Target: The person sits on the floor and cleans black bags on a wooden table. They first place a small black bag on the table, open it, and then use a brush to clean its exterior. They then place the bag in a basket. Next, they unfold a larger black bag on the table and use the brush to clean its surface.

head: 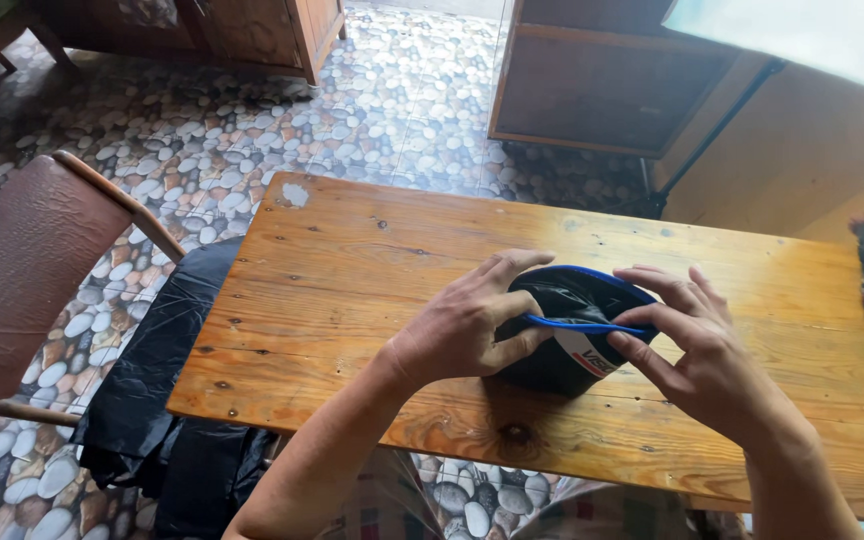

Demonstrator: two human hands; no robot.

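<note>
Resting near the middle of the worn orange-brown wooden plank table (pixel 352 250): a small round black container lined with black plastic and rimmed in blue (pixel 572 325). Left hand (pixel 462 325) curled against its left side, fingers arched over the top, thumb pressed under the blue rim, gripping the liner's edge. Right hand (pixel 702 350) spread loosely at the right side, fingertips pinching the rim, palm off the table. Draped at the table's left edge, crumpled black plastic sheeting (pixel 152 400). Further left, a brown padded wooden chair (pixel 22 270) on the pebble-patterned tiled floor (pixel 372 100).
</note>
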